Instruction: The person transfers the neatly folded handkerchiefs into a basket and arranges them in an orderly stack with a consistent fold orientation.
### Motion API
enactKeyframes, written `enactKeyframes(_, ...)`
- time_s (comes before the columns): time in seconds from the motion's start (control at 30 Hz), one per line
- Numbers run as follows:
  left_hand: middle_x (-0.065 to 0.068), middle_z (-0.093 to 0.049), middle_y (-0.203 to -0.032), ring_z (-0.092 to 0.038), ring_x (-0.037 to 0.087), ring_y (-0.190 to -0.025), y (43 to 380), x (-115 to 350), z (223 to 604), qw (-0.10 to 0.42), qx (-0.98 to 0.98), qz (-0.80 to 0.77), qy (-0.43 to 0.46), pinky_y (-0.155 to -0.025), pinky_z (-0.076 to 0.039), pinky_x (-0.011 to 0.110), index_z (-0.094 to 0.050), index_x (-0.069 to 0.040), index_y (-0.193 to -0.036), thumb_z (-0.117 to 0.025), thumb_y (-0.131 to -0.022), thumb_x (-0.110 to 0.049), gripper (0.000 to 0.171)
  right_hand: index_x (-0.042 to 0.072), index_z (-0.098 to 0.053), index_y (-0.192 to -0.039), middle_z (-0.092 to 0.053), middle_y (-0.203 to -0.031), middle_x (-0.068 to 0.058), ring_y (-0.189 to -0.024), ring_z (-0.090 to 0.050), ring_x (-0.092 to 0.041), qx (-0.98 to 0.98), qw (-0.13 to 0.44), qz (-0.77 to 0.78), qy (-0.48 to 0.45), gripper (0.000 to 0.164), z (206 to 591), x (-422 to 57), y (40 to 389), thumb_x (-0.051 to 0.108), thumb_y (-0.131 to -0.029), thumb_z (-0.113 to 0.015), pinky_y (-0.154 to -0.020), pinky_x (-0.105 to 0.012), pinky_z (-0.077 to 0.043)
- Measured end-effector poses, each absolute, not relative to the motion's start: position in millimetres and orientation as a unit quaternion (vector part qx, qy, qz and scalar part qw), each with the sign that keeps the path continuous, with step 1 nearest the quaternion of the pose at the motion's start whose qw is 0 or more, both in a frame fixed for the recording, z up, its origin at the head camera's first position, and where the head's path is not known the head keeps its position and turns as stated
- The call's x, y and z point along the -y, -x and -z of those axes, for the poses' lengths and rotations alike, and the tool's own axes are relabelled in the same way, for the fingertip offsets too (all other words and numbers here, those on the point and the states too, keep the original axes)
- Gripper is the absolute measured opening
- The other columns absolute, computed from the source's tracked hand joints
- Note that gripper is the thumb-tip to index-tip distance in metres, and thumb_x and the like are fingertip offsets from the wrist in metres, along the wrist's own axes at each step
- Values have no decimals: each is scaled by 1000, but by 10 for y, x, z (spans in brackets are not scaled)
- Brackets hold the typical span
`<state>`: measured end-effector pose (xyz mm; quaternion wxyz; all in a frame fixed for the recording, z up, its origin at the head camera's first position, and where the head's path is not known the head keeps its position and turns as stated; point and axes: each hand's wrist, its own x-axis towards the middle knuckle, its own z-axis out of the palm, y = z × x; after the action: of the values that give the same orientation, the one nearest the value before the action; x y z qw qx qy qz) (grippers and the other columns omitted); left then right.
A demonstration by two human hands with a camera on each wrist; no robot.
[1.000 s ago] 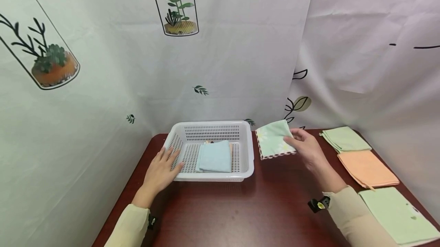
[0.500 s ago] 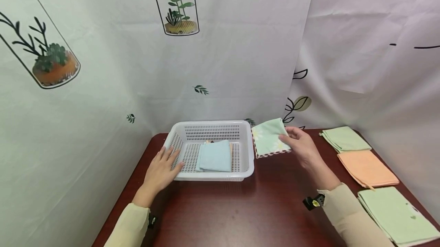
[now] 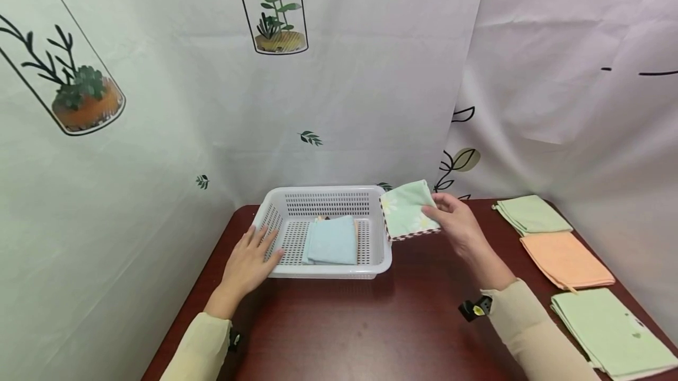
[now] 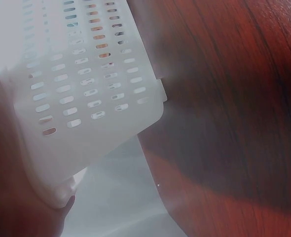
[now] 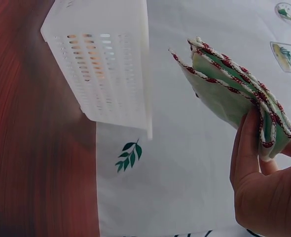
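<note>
My right hand (image 3: 458, 222) pinches a folded mint-green towel (image 3: 408, 210) with pale daisies and a dark-red-and-white braided edge. In the head view the towel overlaps the right rim of a white perforated plastic basket (image 3: 328, 272). The right wrist view shows the towel's layered edges (image 5: 234, 74) between thumb and fingers, apart from the basket wall (image 5: 106, 74). My left hand (image 3: 251, 260) rests with spread fingers on the basket's left front rim. Inside the basket lies a folded light-blue towel (image 3: 333, 241), with a bit of orange cloth showing from beneath it.
Along the table's right side lie a folded light-green towel (image 3: 534, 215), an orange one (image 3: 568, 259) and a larger green one (image 3: 614, 331). The dark red table (image 3: 339, 328) meets a white printed curtain (image 3: 344, 104) at the back and sides.
My right hand has carried the mint-green towel leftward, from beside the basket to its right rim. The left hand and the basket have stayed in place.
</note>
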<state>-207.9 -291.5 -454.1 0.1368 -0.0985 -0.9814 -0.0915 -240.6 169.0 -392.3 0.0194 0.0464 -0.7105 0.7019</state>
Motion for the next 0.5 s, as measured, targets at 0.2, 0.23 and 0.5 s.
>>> enactKeyframes(0.2,20,-40,-158,-23,47,-150,2074,2913,4536,131,983,91,96,-119,-23,63,-49,-9,-150,-53,-100,-48,64,4,-61,-116,-69,-91,11,-82,-65,-6,706,14,-707,-45,24,3923,-1631,2419,12,-95,-70,-73,-20,-54)
enactKeyframes(0.23,20,-40,-158,-23,47,-150,2073,2911,4535,130,983,91,96,-119,-23,63,-49,-9,-151,-53,-100,-48,64,2,-60,-117,-69,-91,11,-82,-65,-7,705,12,-707,-43,26,3920,-1624,2419,12,-96,-69,-73,-20,-55)
enactKeyframes(0.5,20,-42,-157,-25,48,-149,2058,2905,4540,141,980,96,98,-118,-24,64,-51,-9,-149,-54,-100,-47,63,-1,-58,-122,-69,-94,10,-83,-65,-7,705,-4,-708,-35,30,3905,-1575,2430,12,-97,-69,-74,-21,-55)
